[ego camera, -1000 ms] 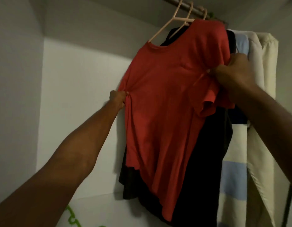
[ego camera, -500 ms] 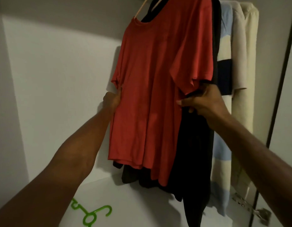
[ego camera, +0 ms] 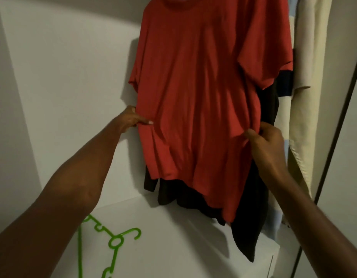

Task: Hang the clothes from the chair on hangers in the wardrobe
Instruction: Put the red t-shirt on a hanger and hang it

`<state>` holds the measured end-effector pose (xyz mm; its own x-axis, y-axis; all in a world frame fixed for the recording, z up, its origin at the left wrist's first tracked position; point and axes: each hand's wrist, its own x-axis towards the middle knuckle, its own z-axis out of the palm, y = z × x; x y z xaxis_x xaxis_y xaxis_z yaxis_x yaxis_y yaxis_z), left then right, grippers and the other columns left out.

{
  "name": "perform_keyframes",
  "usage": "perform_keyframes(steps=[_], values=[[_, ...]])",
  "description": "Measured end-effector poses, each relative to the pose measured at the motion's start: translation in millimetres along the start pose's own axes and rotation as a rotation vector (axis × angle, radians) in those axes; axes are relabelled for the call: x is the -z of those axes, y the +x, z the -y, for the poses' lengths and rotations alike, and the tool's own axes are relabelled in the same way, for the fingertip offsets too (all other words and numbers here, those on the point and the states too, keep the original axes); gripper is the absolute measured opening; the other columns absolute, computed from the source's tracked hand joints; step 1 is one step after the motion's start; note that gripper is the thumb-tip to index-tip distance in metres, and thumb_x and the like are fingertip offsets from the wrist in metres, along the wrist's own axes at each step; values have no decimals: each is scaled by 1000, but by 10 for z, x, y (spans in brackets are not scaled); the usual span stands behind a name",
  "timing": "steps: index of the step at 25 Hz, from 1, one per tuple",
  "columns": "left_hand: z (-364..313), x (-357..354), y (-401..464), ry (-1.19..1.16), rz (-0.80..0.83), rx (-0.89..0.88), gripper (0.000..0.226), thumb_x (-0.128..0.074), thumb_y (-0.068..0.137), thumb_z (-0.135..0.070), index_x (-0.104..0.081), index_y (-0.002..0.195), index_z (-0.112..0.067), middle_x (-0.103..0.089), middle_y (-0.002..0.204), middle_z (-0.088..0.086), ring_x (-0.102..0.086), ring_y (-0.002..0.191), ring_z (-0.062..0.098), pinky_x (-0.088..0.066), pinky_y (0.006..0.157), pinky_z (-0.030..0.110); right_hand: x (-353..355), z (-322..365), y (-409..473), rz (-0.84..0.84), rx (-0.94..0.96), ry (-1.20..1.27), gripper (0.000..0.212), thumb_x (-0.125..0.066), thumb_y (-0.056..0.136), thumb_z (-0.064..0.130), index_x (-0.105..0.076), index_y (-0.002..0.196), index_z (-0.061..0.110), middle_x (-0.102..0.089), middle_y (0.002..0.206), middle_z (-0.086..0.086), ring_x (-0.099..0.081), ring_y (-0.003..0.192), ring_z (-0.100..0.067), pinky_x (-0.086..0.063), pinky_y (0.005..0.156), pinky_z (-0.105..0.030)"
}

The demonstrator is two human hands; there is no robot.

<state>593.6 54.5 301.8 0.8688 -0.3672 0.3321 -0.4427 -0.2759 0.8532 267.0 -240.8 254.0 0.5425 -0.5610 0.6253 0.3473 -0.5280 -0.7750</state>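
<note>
A red T-shirt hangs inside the wardrobe, its collar at the top edge of the view and its hanger out of sight. My left hand pinches the shirt's left side seam below the sleeve. My right hand grips a bunch of the fabric at the right side seam. Both hands are at about the same height, roughly mid-body of the shirt. A dark garment hangs directly behind the red one and reaches lower.
Cream and pale blue clothes hang to the right, close to the dark door frame. A green hanger lies on the white shelf below. The wardrobe's white back wall is on the left.
My hands have slid down the shirt's sides, from sleeve height to mid-body. The view has tilted down, so the rail and hangers have left the frame and the green hanger shows more fully.
</note>
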Motion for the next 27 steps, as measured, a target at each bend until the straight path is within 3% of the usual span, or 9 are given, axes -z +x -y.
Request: perform_keyframes(steps=[3, 6, 8, 11, 14, 16, 19, 22, 27], values=[[80, 42, 39, 89, -295, 31, 18, -79, 57, -11, -73, 74, -6, -68, 73, 12, -56, 62, 21, -34, 43, 18, 149, -111, -128, -95, 67, -15, 5, -67, 85, 8, -67, 89, 10, -70, 72, -14, -69, 62, -34, -60, 59, -55], [215, -64, 27, 124, -359, 86, 2, -71, 66, -11, -71, 64, -11, -69, 67, 12, -60, 56, 22, -48, 48, 25, 86, -267, -251, -61, 94, -102, 14, -69, 83, 1, -64, 86, 13, -67, 66, -11, -66, 54, -31, -59, 54, -53], [354, -169, -13, 130, -387, 122, 10, -69, 64, -13, -75, 69, -8, -73, 72, 15, -66, 60, 26, -59, 57, 37, 12, -373, -327, -46, 80, -156, 18, -71, 81, 2, -63, 83, 18, -65, 63, -7, -65, 53, -28, -58, 54, -51], [510, -400, -186, 122, -528, 153, 16, -65, 72, -16, -77, 77, -5, -74, 75, 9, -70, 70, 27, -62, 65, 40, -49, -543, -466, -36, 77, -205, 16, -69, 83, 8, -62, 79, 22, -63, 61, -1, -64, 54, -22, -57, 55, -49], [587, -702, -533, 171, -626, 147, 22, -56, 87, -15, -76, 93, -7, -75, 95, 9, -70, 92, 29, -49, 74, 30, -98, -707, -678, -23, 76, -315, 10, -68, 86, 16, -63, 81, 24, -63, 63, 7, -61, 56, -10, -56, 57, -44], [637, -934, -822, 229, -609, 135, 21, -54, 91, -13, -71, 103, -11, -73, 107, 9, -68, 99, 30, -45, 77, 30, -119, -815, -815, -3, 64, -422, 5, -68, 87, 28, -66, 86, 25, -66, 70, 12, -63, 65, -6, -57, 62, -41], [684, -1387, -1194, 432, -516, 34, 23, -49, 94, -14, -66, 109, -12, -72, 105, 12, -68, 96, 33, -50, 79, 36, -156, -1012, -905, 83, 91, -514, 27, -63, 85, 41, -71, 102, 22, -73, 94, 8, -69, 88, -16, -57, 79, -44], [681, -1882, -1533, 502, -486, 48, 25, -47, 98, -18, -62, 116, -8, -70, 107, 17, -67, 99, 38, -50, 83, 43, -117, -1177, -951, 193, 130, -593, 46, -52, 80, 46, -71, 112, 19, -73, 110, -1, -65, 105, -27, -50, 94, -48], [806, -2524, -2242, 581, -433, 166, 30, -49, 101, -26, -54, 123, -7, -66, 112, 19, -65, 105, 42, -49, 83, 47, 322, -1539, -1327, 222, 202, -755, 43, -67, 86, 37, -64, 121, 12, -65, 121, -13, -54, 118, -37, -42, 94, -46]])
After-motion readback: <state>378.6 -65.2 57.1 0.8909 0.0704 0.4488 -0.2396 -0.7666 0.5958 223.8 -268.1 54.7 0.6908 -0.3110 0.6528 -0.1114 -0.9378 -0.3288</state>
